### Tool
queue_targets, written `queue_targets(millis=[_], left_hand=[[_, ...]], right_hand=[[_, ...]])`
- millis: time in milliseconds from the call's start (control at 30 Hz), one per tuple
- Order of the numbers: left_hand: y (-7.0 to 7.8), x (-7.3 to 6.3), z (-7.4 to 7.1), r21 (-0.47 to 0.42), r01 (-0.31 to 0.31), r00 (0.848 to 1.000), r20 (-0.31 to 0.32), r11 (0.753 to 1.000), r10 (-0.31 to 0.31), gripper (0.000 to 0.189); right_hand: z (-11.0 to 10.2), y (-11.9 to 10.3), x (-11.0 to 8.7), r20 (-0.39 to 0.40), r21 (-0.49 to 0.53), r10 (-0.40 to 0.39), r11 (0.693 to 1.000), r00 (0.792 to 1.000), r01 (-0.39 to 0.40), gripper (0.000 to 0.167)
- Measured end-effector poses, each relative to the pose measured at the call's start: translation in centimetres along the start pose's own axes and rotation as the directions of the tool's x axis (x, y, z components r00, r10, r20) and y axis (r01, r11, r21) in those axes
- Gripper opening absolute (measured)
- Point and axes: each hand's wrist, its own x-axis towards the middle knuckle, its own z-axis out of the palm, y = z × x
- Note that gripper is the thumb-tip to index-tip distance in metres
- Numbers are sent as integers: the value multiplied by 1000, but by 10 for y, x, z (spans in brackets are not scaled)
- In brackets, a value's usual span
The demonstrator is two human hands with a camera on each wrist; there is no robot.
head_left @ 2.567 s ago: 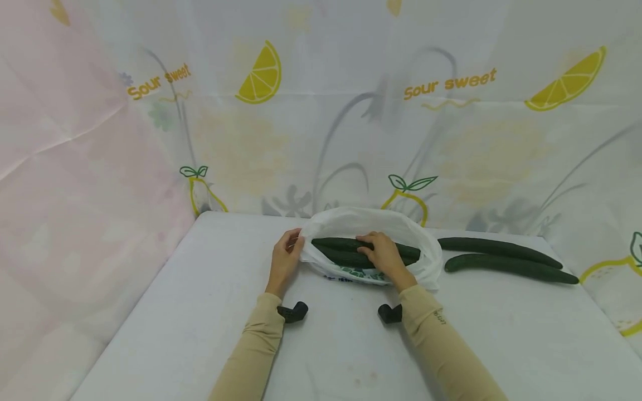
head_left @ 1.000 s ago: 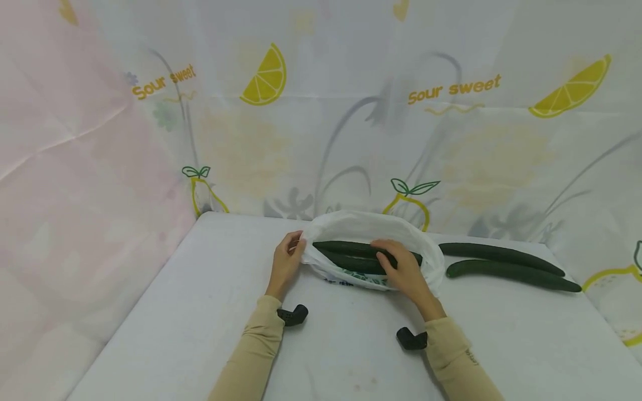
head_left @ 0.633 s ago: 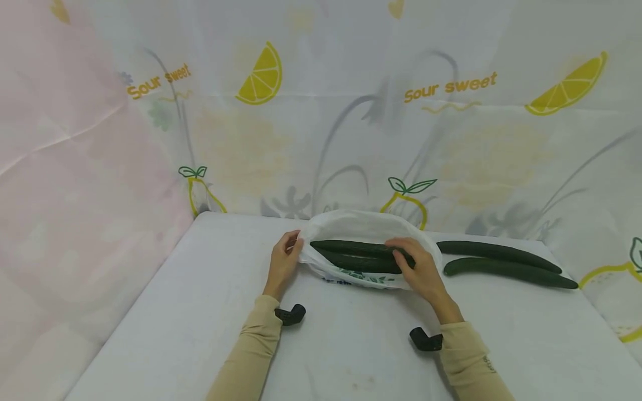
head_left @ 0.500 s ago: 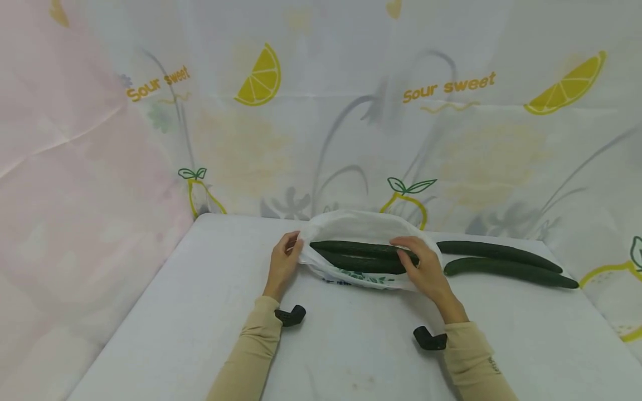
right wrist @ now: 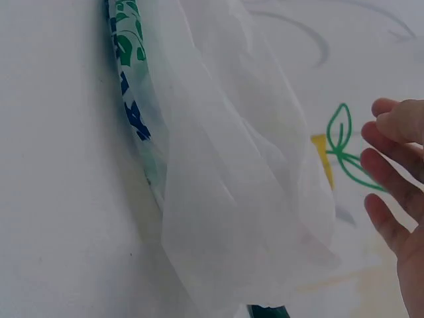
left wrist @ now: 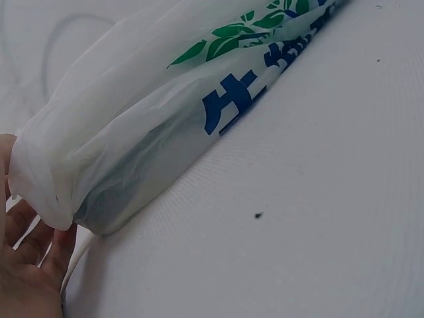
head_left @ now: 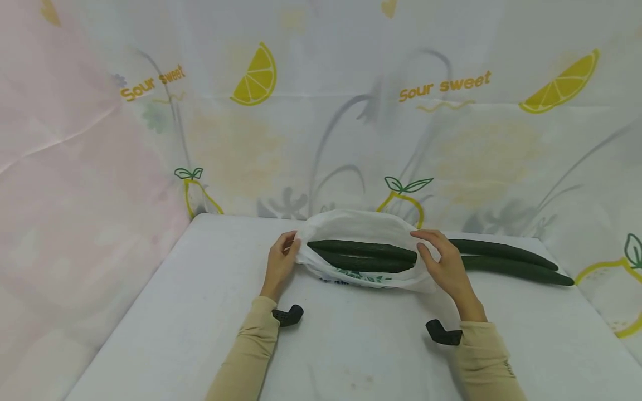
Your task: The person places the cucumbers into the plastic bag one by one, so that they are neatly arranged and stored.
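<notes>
A white plastic bag (head_left: 361, 224) with green leaf print and blue characters lies on its side, mouth toward the person. Inside it, two dark green cucumbers (head_left: 361, 264) rest side by side. My left hand (head_left: 278, 263) pinches the bag's left edge; in the left wrist view its fingers (left wrist: 61, 248) curl behind the plastic. By the bag's right rim is my right hand (head_left: 448, 272), fingers spread and holding nothing. The right wrist view has those fingers (right wrist: 391, 175) apart from the bag (right wrist: 225, 192).
Two more long cucumbers (head_left: 516, 270) lie on the white table (head_left: 351, 345) right of the bag, their left ends hidden behind the right hand. A printed fabric backdrop (head_left: 321, 139) rises behind the table. Black wrist cameras (head_left: 443, 333) jut inward from both sleeves.
My right hand has let go of the cucumbers inside the bag and moved right to the bag's right rim. The left hand stays at the left edge.
</notes>
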Motion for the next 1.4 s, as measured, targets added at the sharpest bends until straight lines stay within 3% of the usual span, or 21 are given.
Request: queue_targets(millis=[400, 833, 1067, 1400], left_hand=[[2, 0, 1, -1, 3, 1000, 7, 1000, -3, 33], [0, 0, 1, -6, 16, 1000, 0, 1000, -16, 33], [1, 0, 2, -7, 12, 1000, -3, 1000, -12, 32], [2, 0, 1, 1, 11, 1000, -2, 1000, -11, 31]], right_hand=[[-25, 7, -5, -43, -93, 105, 990, 994, -109, 28], [-35, 18, -12, -40, -166, 215, 962, 976, -219, 28], [-45, 24, -18, -54, -175, 237, 954, 970, -242, 30], [-60, 33, -28, -37, -217, 333, 918, 942, -333, 31]])
